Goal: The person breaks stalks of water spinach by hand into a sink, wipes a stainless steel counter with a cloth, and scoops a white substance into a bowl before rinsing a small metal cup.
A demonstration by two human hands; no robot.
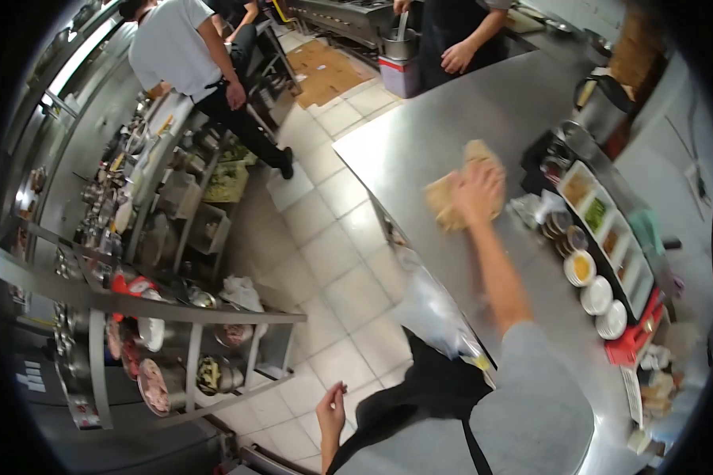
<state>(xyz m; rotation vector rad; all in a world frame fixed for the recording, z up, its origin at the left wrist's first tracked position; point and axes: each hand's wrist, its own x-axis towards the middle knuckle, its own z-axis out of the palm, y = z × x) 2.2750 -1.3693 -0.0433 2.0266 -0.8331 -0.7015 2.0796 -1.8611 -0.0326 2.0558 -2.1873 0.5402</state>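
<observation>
My right hand (477, 194) presses down on a tan cloth (445, 207) on the steel counter (396, 150), its fingers gripping the bunched fabric. Parts of the cloth stick out beyond the fingertips and to the left of the hand. My left hand (332, 408) hangs low beside the black apron (420, 388), above the tiled floor, with its fingers curled in and nothing visible in them.
Along the counter's right side are a tray of white food compartments (596, 214), white bowls (596, 295) and a red container (634, 340). A co-worker (459, 39) stands at the far edge, another (174, 47) at the left shelves. A metal rack (198, 313) is lower left.
</observation>
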